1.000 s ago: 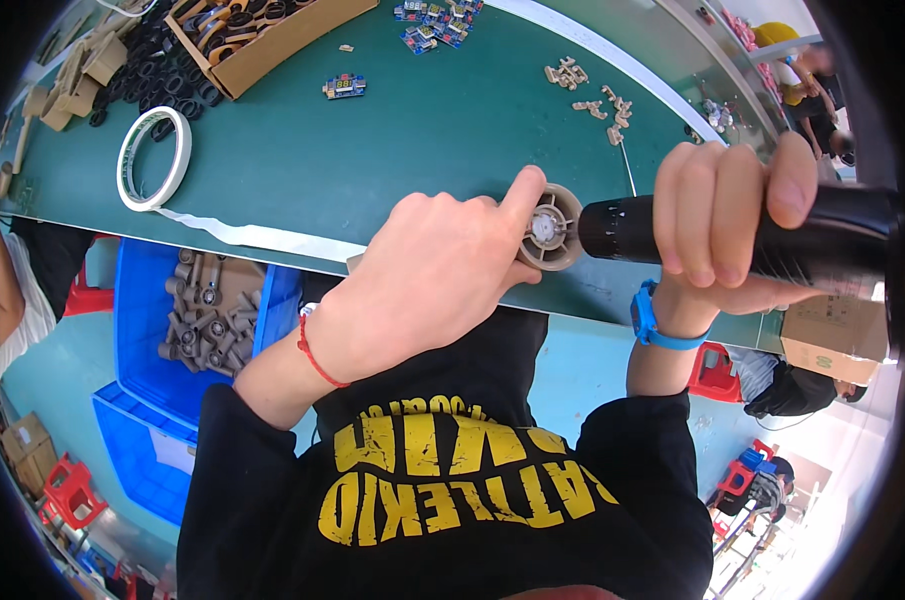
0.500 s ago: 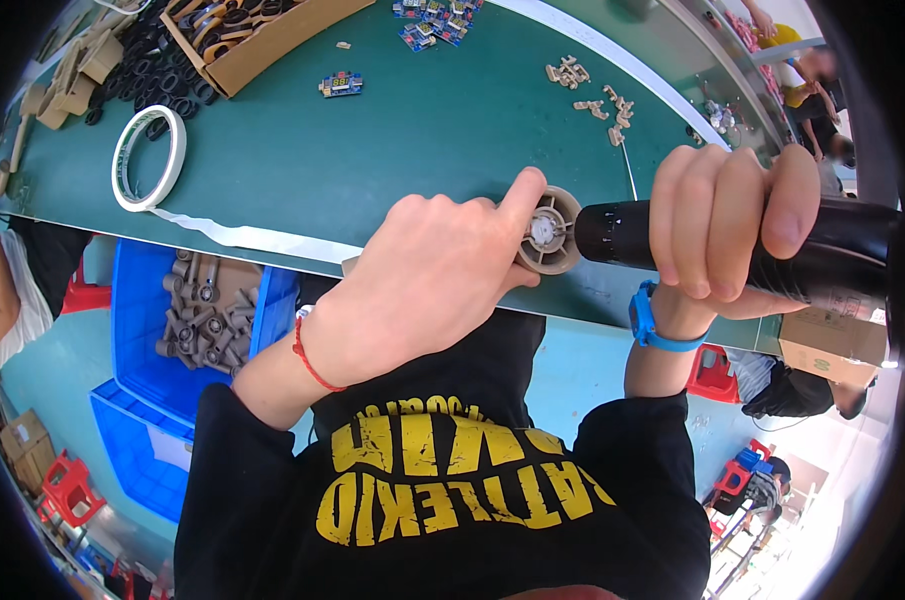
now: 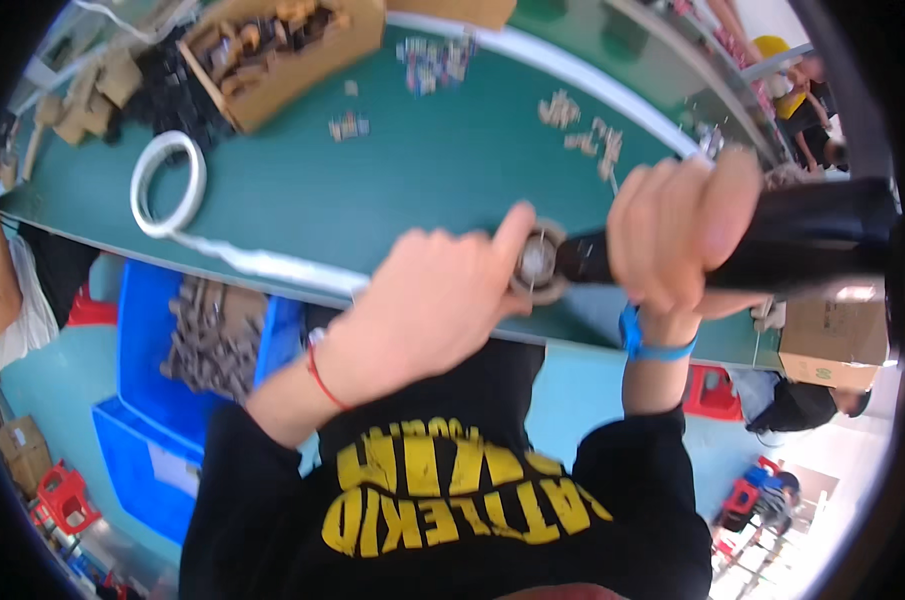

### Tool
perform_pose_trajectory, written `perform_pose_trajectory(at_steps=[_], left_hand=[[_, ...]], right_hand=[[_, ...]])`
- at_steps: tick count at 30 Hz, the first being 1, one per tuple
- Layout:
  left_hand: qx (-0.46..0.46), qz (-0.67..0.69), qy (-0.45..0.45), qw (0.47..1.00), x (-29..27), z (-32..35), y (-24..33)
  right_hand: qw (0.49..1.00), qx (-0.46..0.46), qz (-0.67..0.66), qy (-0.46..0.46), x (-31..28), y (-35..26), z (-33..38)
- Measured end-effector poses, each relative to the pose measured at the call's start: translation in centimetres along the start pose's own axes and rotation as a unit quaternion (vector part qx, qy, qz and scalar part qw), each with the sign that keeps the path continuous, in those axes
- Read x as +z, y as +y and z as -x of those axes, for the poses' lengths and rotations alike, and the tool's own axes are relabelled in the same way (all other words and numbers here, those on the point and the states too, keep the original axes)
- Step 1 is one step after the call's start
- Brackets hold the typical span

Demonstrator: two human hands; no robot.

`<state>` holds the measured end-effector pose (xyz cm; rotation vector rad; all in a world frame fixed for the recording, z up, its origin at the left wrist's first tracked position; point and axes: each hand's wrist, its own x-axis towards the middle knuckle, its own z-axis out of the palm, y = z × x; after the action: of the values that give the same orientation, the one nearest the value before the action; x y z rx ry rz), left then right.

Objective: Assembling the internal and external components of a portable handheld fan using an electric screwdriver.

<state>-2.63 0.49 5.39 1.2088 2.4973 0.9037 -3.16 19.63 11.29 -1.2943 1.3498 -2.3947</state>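
Observation:
My left hand is closed round a beige plastic part with a round, ring-shaped head; thumb and index finger press on either side of its rim. Something whitish shows inside the ring. In the fist of my right hand lies a thick black electric screwdriver, held almost level. Its narrow front end overlaps the right side of the ring, and motion blur hides whether the tip touches inside. The rest of the beige part is hidden by my left hand.
A white tape roll lies on the green table. Behind are a carton of parts, black rings, circuit boards and small beige pieces. Blue bins with beige parts stand lower left; another carton sits right.
Both hands have shifted slightly left and lower in the view. The screwdriver's front end has moved from beside the ring to over its right edge. The whole view has shifted and blurred.

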Motion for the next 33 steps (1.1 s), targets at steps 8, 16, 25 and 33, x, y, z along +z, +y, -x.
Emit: perform_pose_trajectory(at_steps=[8, 16, 25, 33], left_hand=[[-0.011, -0.022, -0.059, 0.998, 0.6, 1.4, 0.2], [-0.016, -0.027, -0.063, 0.998, 0.3, 1.2, 1.0], [-0.038, -0.047, -0.075, 0.995, -0.1, 0.4, 0.9], [-0.024, -0.048, -0.034, 0.998, 0.3, 1.2, 1.3]], right_hand=[[0.992, 0.073, -0.053, 0.093, 1.9, 1.1, 2.2], [0.978, 0.184, 0.036, 0.093, 0.8, 1.2, 4.1], [0.986, 0.123, 0.001, 0.112, 1.6, 0.7, 2.0], [0.975, -0.016, 0.01, 0.22, 2.2, -3.0, 4.4]])
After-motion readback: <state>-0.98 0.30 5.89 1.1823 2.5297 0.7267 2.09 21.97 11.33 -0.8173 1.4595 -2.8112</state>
